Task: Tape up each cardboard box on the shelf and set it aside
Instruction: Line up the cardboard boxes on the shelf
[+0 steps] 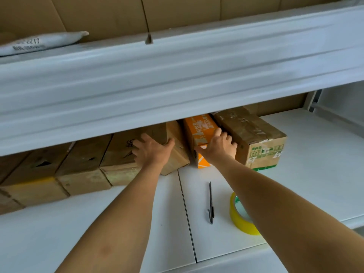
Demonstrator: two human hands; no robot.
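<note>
Reaching deep under the upper shelf, we see from the head camera both arms stretched to the row of boxes at the back of the white shelf. Our left hand lies with fingers spread on the top of a plain brown box, thumb hooked over its right edge. Our right hand curls over the top front of the orange box, gripping it, so we judge this one is next.

Progress looks early: the yellow tape roll and the black pen lie untouched on the shelf in front. The green-printed box on the right wears glossy tape already; whether that is our work, we cannot tell.

Counting now: four plain brown boxes to the left, a fifth partly cut off, one orange, one green-printed; one tape roll, one pen.
</note>
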